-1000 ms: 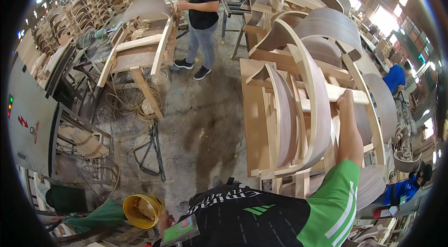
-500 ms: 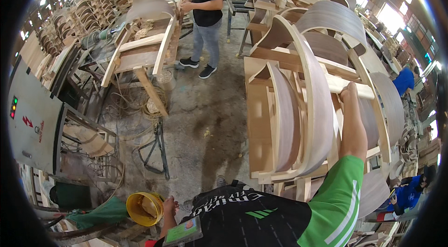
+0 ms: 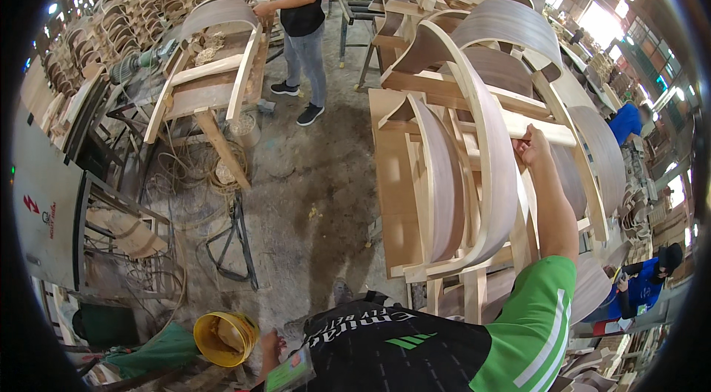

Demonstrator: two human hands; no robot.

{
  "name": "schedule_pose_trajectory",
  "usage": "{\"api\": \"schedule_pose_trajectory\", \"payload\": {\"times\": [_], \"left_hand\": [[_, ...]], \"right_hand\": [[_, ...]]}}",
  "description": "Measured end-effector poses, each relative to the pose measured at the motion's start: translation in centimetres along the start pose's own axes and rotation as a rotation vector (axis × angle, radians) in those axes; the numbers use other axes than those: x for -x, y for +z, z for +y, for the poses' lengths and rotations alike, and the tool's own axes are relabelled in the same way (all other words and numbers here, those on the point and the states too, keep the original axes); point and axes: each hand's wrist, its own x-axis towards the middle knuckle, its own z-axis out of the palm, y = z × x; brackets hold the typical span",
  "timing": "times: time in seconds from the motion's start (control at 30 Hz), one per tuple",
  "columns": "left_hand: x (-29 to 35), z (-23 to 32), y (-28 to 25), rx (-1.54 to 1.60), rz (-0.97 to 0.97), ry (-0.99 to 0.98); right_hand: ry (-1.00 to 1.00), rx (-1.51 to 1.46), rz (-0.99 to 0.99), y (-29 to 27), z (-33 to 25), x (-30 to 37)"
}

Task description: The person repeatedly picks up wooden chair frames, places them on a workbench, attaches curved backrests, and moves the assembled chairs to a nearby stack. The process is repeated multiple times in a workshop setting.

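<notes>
My right arm reaches forward over a stack of curved wooden frames with veneered panels, which look like chair backs. My right hand (image 3: pixel 529 146) has its fingers curled at the lower edge of a pale wooden rail (image 3: pixel 544 130) that crosses between two frame members. Just left of that hand stands a tall curved frame (image 3: pixel 495 184), with a smaller curved panel (image 3: pixel 443 184) beyond it. My left hand (image 3: pixel 272 346) hangs low at my side, near a yellow bucket (image 3: pixel 226 338) but apart from it. Its fingers are small and blurred, and nothing shows in them.
Across the aisle a co-worker (image 3: pixel 301 36) stands with both hands at another curved frame (image 3: pixel 218 14) on a bench. A grey electrical cabinet (image 3: pixel 48 207), cables and a black metal stand (image 3: pixel 235 244) lie to the left. Another person in blue (image 3: pixel 644 288) works at the right.
My right hand has shifted slightly left along the rail, with its fingers now showing more. My left hand has dropped a little. The co-worker's arms now extend toward the frame on the bench.
</notes>
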Motion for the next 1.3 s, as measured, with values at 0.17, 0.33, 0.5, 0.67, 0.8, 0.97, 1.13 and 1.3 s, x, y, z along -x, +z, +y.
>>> {"api": "schedule_pose_trajectory", "payload": {"times": [0.17, 0.33, 0.5, 0.67, 0.8, 0.97, 1.13, 1.3], "left_hand": [[-1.2, 0.7, -0.5, 0.162, -0.076, 0.048], [-0.8, 0.5, 0.2, 0.083, 0.064, 0.147], [0.5, -2.2, -0.6, 0.192, 0.147, 0.150], [0.6, -3.5, -0.6, 0.186, 0.141, 0.135], [2.5, -5.3, -1.7, 0.194, 0.155, 0.165], [2.1, -8.9, -3.7, 0.349, 0.047, 0.182], [3.1, -14.5, -7.3, 0.412, 0.114, 0.196], [5.0, -22.4, -11.6, 0.497, 0.275, 0.177]], "right_hand": [[0.003, -0.094, 0.041, 0.9, -0.5, -0.5], [-0.014, -0.077, 0.097, -0.3, 0.0, -2.3], [-0.058, -0.020, -0.036, 4.7, 0.8, -2.6], [0.006, 0.039, -0.101, 0.8, 0.0, -1.9], [0.015, 0.230, -0.133, -0.6, 1.0, 1.3], [-0.421, 0.408, -0.323, -0.3, -5.2, 8.6], [-0.777, 0.083, -0.527, 1.3, -8.6, 20.9], [-0.870, 0.069, -0.836, 3.4, -3.9, 33.3]]}}
